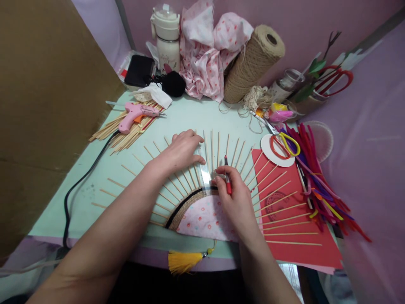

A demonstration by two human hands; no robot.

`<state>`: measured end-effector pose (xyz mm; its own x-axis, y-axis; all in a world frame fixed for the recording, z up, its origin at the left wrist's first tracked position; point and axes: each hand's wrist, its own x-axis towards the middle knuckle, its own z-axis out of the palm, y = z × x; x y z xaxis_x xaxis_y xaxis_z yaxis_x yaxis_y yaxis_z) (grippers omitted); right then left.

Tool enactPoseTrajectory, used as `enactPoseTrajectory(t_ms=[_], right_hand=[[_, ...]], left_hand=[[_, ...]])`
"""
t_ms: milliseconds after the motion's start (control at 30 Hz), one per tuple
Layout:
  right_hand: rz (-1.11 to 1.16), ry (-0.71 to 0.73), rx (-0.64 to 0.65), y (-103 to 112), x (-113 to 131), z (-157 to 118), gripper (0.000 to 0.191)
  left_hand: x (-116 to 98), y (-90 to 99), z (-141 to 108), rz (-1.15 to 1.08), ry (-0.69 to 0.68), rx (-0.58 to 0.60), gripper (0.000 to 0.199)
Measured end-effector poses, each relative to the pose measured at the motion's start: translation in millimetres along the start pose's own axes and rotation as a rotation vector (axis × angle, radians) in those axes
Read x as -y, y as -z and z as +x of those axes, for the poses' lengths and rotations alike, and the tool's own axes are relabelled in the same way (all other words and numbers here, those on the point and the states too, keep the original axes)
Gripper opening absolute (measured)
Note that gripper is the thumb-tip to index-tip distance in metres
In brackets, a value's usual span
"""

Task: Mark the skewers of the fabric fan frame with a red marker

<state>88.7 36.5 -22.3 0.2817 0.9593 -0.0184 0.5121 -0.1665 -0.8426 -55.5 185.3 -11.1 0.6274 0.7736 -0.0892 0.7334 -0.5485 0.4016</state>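
The table bears one fan (one ruler atop).

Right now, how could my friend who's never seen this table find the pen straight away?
On the pale green table, sticks spread like a fan around flowered cloth. Near that cloth's curved edge, the right hand holds the pen. It's red and black, unlike the clear ruler beside it.
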Motion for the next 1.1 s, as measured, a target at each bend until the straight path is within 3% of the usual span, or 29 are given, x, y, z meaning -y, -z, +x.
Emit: enactPoseTrajectory(t_ms=[233,400,700,867,1100], right_hand=[[-0.089,0.171,-0.076,0.2,0.9,-5.6,0.025],[-0.086,0.240,-0.041,2.7,-0.5,-7.9,0.029],[0.068,0.404,-0.083,3.7,4.3,-16.8,0.028],[-0.028,0.511,-0.095,5.1,8.5,-18.9,0.023],[-0.151,0.522,-0.027,1.2,13.2,-19.4,0.022]], left_hand=[[0.0,0.3,-1.4,0.018,0.008,0.011,0.053],[0.6,-0.5,-2.5,0.049,0.020,-0.004,0.051],[1.0,-0.2,-3.8,0.086,0.035,0.003,0.048],[2.0,-0.7,-3.6,0.089,0.031,-0.005,0.049],[4.1,-3.0,-2.9,0.078,0.032,-0.002,0.052]])
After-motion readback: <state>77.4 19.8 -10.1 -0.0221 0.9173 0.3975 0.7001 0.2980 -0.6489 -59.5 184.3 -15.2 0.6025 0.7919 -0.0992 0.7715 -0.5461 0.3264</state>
